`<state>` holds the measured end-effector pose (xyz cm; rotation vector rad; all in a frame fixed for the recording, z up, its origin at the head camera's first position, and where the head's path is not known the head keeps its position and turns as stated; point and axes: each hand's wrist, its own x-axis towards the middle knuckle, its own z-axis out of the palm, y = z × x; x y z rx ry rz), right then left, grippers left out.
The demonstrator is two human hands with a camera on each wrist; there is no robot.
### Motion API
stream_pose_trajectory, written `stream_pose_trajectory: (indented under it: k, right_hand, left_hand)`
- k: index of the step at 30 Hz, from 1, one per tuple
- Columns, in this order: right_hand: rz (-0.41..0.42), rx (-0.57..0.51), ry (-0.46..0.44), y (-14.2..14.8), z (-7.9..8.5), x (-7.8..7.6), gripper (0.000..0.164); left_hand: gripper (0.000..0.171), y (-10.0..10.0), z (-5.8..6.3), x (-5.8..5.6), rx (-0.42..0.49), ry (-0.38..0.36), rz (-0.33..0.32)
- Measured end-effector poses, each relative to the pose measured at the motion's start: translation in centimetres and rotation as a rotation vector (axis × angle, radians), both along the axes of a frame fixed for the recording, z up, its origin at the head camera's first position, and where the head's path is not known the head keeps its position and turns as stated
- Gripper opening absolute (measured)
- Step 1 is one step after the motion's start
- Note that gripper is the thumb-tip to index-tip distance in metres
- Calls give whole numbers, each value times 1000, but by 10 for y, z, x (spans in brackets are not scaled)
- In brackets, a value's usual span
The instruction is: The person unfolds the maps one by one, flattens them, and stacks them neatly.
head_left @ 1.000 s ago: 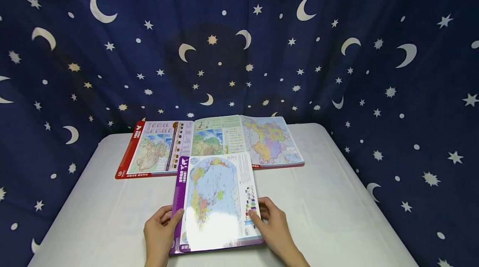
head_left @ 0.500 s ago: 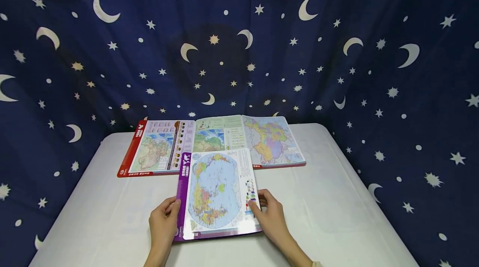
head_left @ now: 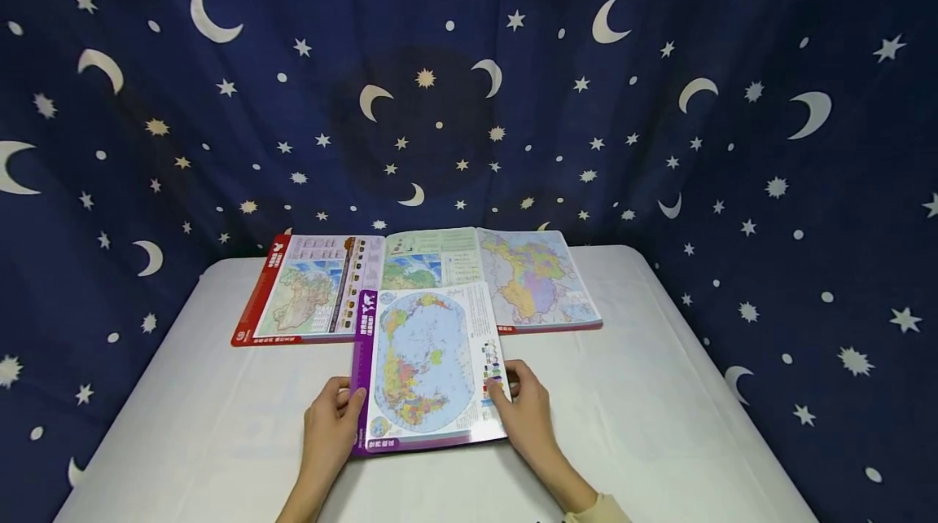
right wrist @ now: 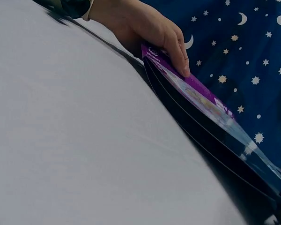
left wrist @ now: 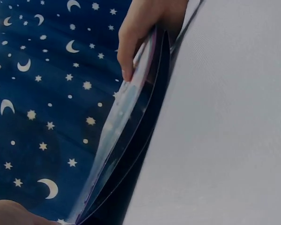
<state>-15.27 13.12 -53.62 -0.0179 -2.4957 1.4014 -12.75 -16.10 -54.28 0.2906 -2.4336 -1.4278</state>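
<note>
A folded world map (head_left: 421,368) with a glossy face and a purple left border is held between both hands, its far part overlapping a red-edged map in the head view. My left hand (head_left: 330,425) pinches the purple border, thumb on top and fingers behind. At the opposite edge, my right hand (head_left: 529,413) grips it the same way, thumb on the printed face. Seen edge-on in the left wrist view, the folded map (left wrist: 126,112) shows several layers that spread slightly apart, with dark undersides. The right wrist view shows the left hand (right wrist: 152,28) at the purple corner.
Behind lies an opened-out red-edged map (head_left: 542,279) with several panels, flat on the white-covered table (head_left: 645,393). A dark blue curtain (head_left: 469,99) printed with moons and stars hangs along the back and both sides.
Both hands have moved the folded world map forward, away from the person, and it overlaps more of the red-edged map. The glare on its face has shrunk. The grips stay the same.
</note>
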Motion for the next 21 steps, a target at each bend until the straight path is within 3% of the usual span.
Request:
stream_pose_trajectory:
  k: [6,9,14,21]
  right_hand:
    - [-20,0,30,3,-3,-3,26]
    - [-30,-7,59,4,-7,-5,25]
    - [-17,8,117,5,-12,-3,24]
    - [15,24,108,7,-10,5,27]
  left_hand:
    - [13,5,-5,-8,-71,79,98]
    - [15,6,-6,-8,-48,68,94]
    - [32,4,-3,8,-21,-13,59]
    - [28,2,-1,28,114,-134,32]
